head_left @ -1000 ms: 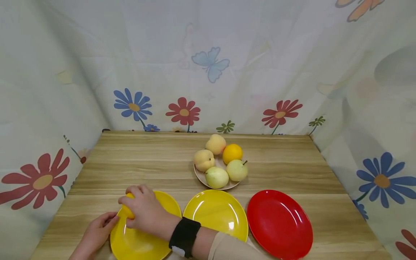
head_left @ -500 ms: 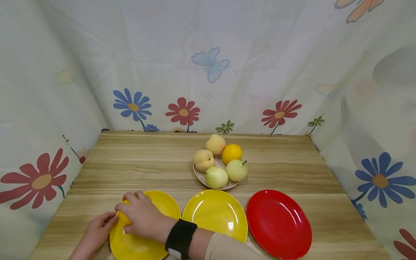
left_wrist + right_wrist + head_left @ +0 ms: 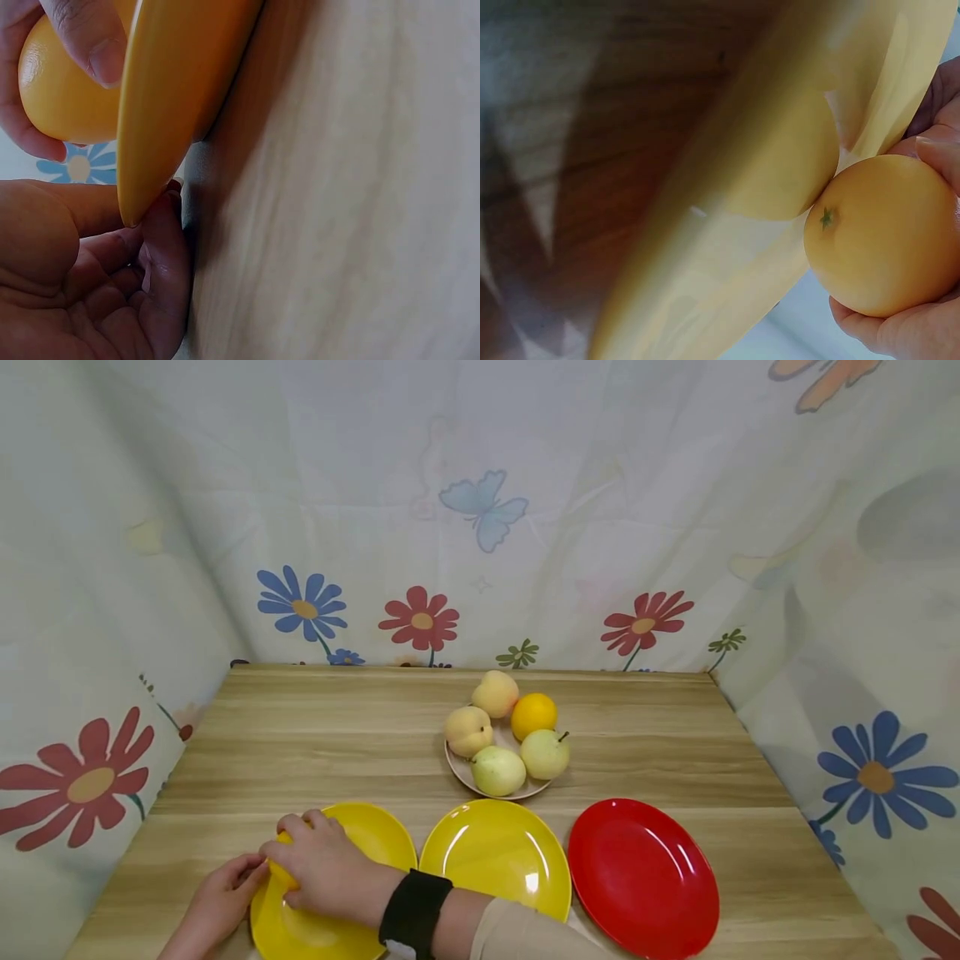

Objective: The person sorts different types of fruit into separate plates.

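My right hand [image 3: 330,870] grips an orange [image 3: 889,236] low at the left side of the left yellow plate [image 3: 371,831]. Against the plate's glossy surface, the fruit appears to touch in the right wrist view. Most of the orange is hidden behind the fingers in the head view. At that plate's left edge, my left hand [image 3: 216,900] pinches the rim between thumb and fingers, plain to see in the left wrist view. The pinched plate edge [image 3: 154,135] stands a little off the wooden tabletop there.
A middle yellow plate [image 3: 498,852] and a red plate [image 3: 641,877] lie to the right in a row. Behind them a small dish [image 3: 459,767] bears two peaches [image 3: 468,731], another orange [image 3: 534,717] and two pears [image 3: 498,771]. Flowered cloth [image 3: 480,568] encloses the wooden table [image 3: 337,727].
My right hand has moved slightly left and down toward the plate's left rim, still gripping the orange. The left hand keeps its pinch on the rim with little movement.
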A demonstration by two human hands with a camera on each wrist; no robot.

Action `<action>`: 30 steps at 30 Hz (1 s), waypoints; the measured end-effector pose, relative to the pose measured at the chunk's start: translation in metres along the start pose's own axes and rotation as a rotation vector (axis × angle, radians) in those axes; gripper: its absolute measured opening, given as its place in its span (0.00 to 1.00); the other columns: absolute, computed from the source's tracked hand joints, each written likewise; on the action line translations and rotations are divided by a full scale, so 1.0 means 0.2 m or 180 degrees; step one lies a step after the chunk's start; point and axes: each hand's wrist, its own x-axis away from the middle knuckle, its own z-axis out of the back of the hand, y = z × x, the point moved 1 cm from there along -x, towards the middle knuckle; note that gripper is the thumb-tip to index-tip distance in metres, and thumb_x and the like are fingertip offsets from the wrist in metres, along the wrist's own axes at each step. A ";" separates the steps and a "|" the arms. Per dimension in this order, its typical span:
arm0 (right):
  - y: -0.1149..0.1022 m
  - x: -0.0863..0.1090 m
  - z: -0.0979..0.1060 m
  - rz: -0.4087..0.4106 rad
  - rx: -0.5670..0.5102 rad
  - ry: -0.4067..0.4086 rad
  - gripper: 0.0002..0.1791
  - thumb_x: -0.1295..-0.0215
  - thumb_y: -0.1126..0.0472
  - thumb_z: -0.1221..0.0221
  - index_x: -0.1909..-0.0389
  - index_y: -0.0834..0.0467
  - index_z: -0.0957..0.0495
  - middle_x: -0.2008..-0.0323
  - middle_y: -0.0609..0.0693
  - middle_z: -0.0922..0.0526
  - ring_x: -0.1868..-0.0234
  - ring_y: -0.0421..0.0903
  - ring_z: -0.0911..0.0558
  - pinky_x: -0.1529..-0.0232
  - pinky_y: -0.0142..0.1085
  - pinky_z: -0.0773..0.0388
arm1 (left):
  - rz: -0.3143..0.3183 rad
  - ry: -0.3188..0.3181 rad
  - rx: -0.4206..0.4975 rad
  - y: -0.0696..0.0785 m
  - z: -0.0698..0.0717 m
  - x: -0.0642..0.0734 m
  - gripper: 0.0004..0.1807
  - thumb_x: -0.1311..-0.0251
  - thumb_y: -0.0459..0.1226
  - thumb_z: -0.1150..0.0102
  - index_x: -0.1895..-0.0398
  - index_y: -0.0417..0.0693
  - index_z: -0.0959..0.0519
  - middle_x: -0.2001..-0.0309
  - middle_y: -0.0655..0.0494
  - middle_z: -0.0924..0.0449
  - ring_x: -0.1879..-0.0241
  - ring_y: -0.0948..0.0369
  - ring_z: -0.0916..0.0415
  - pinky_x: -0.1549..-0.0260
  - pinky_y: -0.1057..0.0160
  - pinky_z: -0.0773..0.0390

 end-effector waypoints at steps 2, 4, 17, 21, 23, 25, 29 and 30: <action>0.00 0.00 0.00 0.0016 0.0037 -0.0017 0.32 0.44 0.41 0.39 0.38 0.33 0.37 0.38 0.37 0.39 0.39 0.40 0.38 0.38 0.36 0.35 | -0.0029 0.0019 -0.0072 0.00 0.00 0.00 0.32 0.29 0.51 0.59 0.39 0.28 0.35 0.44 0.31 0.29 0.53 0.50 0.26 0.50 0.49 0.24; -0.01 0.00 0.00 0.0023 0.0045 -0.0038 0.33 0.45 0.40 0.39 0.37 0.33 0.37 0.37 0.37 0.39 0.39 0.40 0.38 0.38 0.36 0.35 | -0.0054 0.0033 -0.0094 0.00 0.00 0.00 0.31 0.29 0.50 0.59 0.40 0.28 0.35 0.46 0.31 0.28 0.54 0.51 0.26 0.51 0.50 0.24; 0.02 0.01 0.02 0.0148 0.0043 -0.0172 0.39 0.46 0.40 0.36 0.35 0.34 0.42 0.36 0.38 0.42 0.40 0.40 0.39 0.40 0.34 0.34 | 0.0043 0.0018 -0.0029 0.00 0.00 0.00 0.32 0.29 0.51 0.59 0.39 0.29 0.35 0.46 0.32 0.28 0.55 0.53 0.26 0.53 0.53 0.23; 0.03 0.02 0.04 0.0179 0.0108 -0.0186 0.40 0.45 0.40 0.37 0.34 0.36 0.45 0.37 0.38 0.42 0.40 0.39 0.39 0.40 0.33 0.34 | 0.0070 -0.0002 -0.0015 0.00 0.00 -0.01 0.33 0.30 0.52 0.59 0.38 0.30 0.36 0.44 0.32 0.29 0.54 0.52 0.26 0.51 0.51 0.23; 0.03 0.02 0.04 0.0185 0.0124 -0.0195 0.40 0.45 0.41 0.37 0.34 0.36 0.46 0.37 0.37 0.42 0.40 0.39 0.38 0.40 0.33 0.34 | 0.0023 0.0014 -0.0043 0.00 0.00 -0.02 0.33 0.29 0.52 0.59 0.38 0.30 0.36 0.44 0.32 0.29 0.53 0.51 0.26 0.51 0.51 0.24; 0.02 0.02 0.04 0.0184 0.0131 -0.0244 0.40 0.45 0.41 0.38 0.34 0.35 0.46 0.35 0.37 0.42 0.38 0.40 0.38 0.39 0.35 0.34 | -0.0037 0.0040 -0.0088 0.00 0.00 -0.01 0.32 0.29 0.51 0.59 0.39 0.30 0.35 0.45 0.32 0.28 0.54 0.51 0.26 0.51 0.51 0.24; 0.01 0.02 0.03 0.0223 0.0214 -0.0305 0.39 0.43 0.40 0.39 0.33 0.34 0.47 0.33 0.36 0.43 0.36 0.41 0.38 0.38 0.38 0.34 | -0.0110 0.0054 -0.0083 -0.01 0.01 0.00 0.30 0.29 0.48 0.58 0.40 0.28 0.34 0.47 0.33 0.26 0.55 0.53 0.26 0.53 0.54 0.23; 0.00 0.03 0.03 0.0240 0.0246 -0.0306 0.40 0.43 0.40 0.39 0.32 0.34 0.47 0.33 0.36 0.43 0.36 0.41 0.38 0.38 0.38 0.33 | -0.0114 0.0047 -0.0074 -0.01 0.01 0.00 0.29 0.29 0.47 0.58 0.41 0.27 0.34 0.47 0.33 0.26 0.55 0.53 0.26 0.54 0.54 0.23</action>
